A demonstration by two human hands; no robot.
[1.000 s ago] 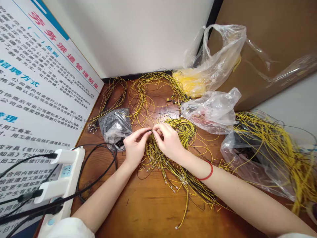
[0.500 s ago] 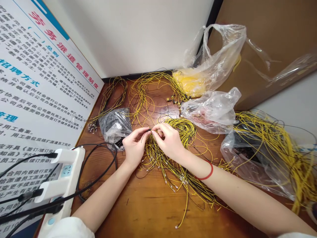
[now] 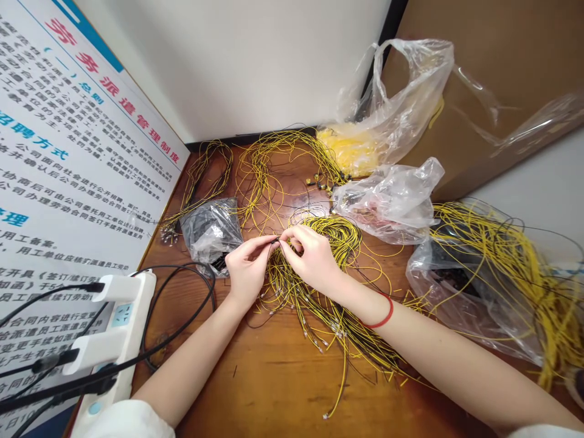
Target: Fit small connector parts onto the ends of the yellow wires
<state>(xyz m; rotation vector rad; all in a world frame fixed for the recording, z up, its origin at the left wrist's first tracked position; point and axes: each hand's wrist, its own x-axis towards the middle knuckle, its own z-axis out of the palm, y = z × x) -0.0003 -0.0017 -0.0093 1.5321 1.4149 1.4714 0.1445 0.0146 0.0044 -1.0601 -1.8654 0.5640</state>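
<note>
My left hand [image 3: 247, 272] and my right hand [image 3: 311, 261] meet above a tangled bundle of yellow-and-black thin wires [image 3: 310, 316]. The fingertips of both hands pinch a thin dark wire end [image 3: 275, 241], too small to show in detail. The bundle spreads toward me, with small metal-tipped wire ends [image 3: 319, 345] among its strands. A yellow wire coil [image 3: 337, 238] lies just beyond my right hand and is partly hidden by it. A red string bracelet [image 3: 381, 315] circles my right wrist.
The wooden table [image 3: 255, 371] also holds looser yellow wire loops, small connectors, and clear plastic bags, one bulging with yellow wire at right. A white power strip [image 3: 123, 322] with black cables sits at left, beside a printed Chinese poster [image 3: 68, 152]. A cardboard box stands at back right.
The view has shifted slightly. My hands stay together at the thin wire end, with only small finger movement.
</note>
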